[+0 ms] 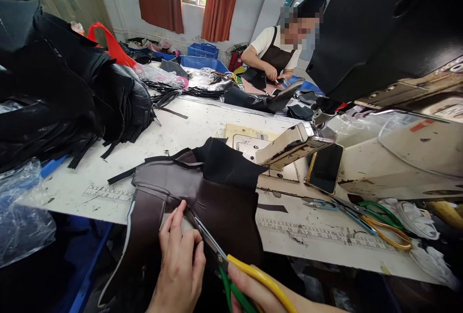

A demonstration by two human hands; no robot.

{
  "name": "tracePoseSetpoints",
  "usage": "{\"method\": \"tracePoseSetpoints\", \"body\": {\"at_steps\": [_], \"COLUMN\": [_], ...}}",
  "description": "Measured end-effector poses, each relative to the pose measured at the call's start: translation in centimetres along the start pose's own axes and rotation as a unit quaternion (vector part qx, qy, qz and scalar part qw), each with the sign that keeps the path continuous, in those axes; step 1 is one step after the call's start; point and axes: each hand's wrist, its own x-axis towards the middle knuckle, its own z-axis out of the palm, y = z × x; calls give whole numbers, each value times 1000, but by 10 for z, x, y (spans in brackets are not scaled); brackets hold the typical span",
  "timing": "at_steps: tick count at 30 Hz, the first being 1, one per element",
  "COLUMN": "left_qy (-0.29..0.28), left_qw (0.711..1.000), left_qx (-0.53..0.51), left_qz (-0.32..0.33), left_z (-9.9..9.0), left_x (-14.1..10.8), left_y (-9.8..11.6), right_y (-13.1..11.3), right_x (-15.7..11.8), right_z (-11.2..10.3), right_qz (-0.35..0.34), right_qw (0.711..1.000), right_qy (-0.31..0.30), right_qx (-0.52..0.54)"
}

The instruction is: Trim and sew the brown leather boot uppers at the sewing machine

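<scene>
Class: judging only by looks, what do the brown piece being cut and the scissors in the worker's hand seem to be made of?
Brown piece: probably leather or imitation, with a smooth, slightly glossy face and soft folds. Scissors: shiny grey blades, seemingly metal; yellow and green handle loops, likely plastic-coated.

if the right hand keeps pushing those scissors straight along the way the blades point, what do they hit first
Probably the brown leather piece. The right hand aims the scissors up and to the left, with the tips already at the leather beside the left hand fingertips. Depth is hard to judge, so those fingers look close to that line.
</scene>
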Motion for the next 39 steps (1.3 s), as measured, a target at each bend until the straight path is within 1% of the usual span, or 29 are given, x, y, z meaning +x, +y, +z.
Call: {"method": "tracePoseSetpoints", "body": {"at_steps": [5,8,13,18,25,29,31,34,36,39], "left_qy": [9,10,-10,-36,-82,-88,-80,-57,-54,-67], "left_qw": [1000,1000,1000,999,996,995,996,998,997,996], "left_qx": [-6,-10,-12,-7,5,-3,-12,-34,-47,-56], "left_qz": [7,2,-8,-16,43,54,41,15,6,7], "left_z": [-2,-3,-7,-12,-22,-27,-28,-31,-33,-38], "left_x": [1,1,1,1,1,0,-1,-1,0,0], "left_y": [1,1,1,0,-16,-18,-16,-11,-9,-7], "right_y": [-4,-8,-12,-16,-21,-23,-25,-28,-29,-30], "right_x": [0,2,2,2,6,7,8,8,8,8], "right_z": [-2,-1,2,-1,-1,-7,-10,-16,-19,-22], "right_qz": [-9,7,43,38,38,52,61,68,86,121], "right_qw": [1000,1000,998,998,996,994,993,992,989,982], "right_qy": [14,10,15,3,-8,-38,-61,-79,-90,-107], "right_qx": [0,6,30,44,77,83,82,77,80,97]}}
